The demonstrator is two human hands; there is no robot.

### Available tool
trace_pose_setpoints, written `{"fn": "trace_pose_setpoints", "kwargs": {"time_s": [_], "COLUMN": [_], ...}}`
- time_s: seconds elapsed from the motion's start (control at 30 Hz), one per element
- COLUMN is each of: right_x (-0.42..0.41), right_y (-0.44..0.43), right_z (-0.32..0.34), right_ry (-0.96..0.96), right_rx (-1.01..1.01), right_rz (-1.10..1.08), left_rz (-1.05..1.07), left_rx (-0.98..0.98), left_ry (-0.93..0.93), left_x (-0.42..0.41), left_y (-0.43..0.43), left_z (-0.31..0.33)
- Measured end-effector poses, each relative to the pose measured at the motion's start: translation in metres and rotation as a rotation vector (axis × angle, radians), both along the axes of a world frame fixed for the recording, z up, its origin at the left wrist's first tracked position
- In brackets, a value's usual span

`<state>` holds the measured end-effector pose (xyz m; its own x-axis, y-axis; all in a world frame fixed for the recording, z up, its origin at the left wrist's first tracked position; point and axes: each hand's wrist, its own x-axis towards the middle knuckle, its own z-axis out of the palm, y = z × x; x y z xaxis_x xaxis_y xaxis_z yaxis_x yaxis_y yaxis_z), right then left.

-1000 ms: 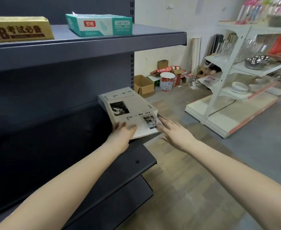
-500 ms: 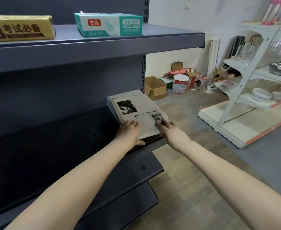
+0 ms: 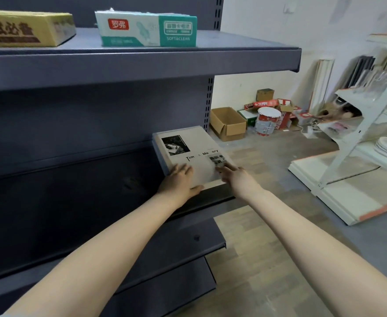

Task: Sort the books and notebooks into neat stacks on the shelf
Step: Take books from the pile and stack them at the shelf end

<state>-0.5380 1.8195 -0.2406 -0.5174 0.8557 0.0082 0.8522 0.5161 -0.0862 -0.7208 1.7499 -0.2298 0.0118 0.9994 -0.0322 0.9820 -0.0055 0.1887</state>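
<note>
Grey shelf (image 3: 110,186) holds my books (image 3: 188,143), stacked at its right end. My left hand (image 3: 180,181) lies flat on the top one; my right hand (image 3: 238,177) touches its near corner, both uncurled.

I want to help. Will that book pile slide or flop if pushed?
Probably slides: the book pile lies flat on the smooth metal shelf. Likely stiff and heavy, several books thick. At the shelf's end, it could drop off.
</note>
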Motion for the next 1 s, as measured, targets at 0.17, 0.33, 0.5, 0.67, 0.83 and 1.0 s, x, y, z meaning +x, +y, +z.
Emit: {"fn": "trace_pose_setpoints", "kwargs": {"time_s": [0.17,0.33,0.5,0.67,0.83,1.0], "right_x": [-0.001,-0.001,0.001,0.003,0.000,0.001], "right_y": [0.013,0.015,0.016,0.014,0.016,0.017], "right_z": [-0.004,-0.007,0.001,0.008,0.015,0.018], "right_ry": [0.150,0.268,0.297,0.300,0.246,0.273], "right_rx": [-0.002,0.007,0.012,0.015,0.012,-0.009], "right_rz": [0.049,0.088,0.105,0.079,0.045,0.035], "left_rz": [0.030,0.026,0.010,0.003,-0.007,-0.012], "left_rx": [-0.032,0.019,0.002,-0.025,-0.076,-0.101], "left_ry": [-0.023,0.002,-0.065,-0.017,0.001,0.014], "left_x": [-0.002,-0.002,-0.007,-0.012,-0.019,-0.019], "left_y": [0.006,0.004,0.004,0.004,0.008,0.009], "left_z": [-0.002,-0.013,-0.011,-0.007,-0.004,-0.003]}}
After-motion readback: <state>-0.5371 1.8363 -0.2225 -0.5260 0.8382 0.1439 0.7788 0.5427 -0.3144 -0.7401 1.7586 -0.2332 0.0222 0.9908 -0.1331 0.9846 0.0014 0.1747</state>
